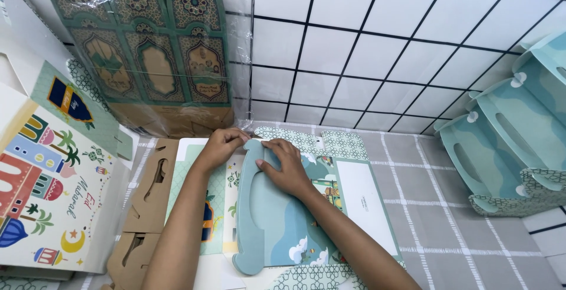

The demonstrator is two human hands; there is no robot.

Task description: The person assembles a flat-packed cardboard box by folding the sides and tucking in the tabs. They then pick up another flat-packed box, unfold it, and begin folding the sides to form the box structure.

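A flat teal cardboard box blank (277,219) with a handle cut-out and cloud pattern lies on the grey checked cloth (454,207) in front of me. My right hand (289,169) presses flat on its upper flap. My left hand (221,145) pinches the flap's top edge beside it. Under the teal flap more printed panels of the blank show, with a white panel (362,201) to the right.
Several assembled teal boxes (513,148) are lined up at the right. A plastic-wrapped pack of green patterned blanks (153,48) leans on the tiled wall. Colourful printed boxes (47,190) stand at the left, brown cardboard blanks (153,190) beside them.
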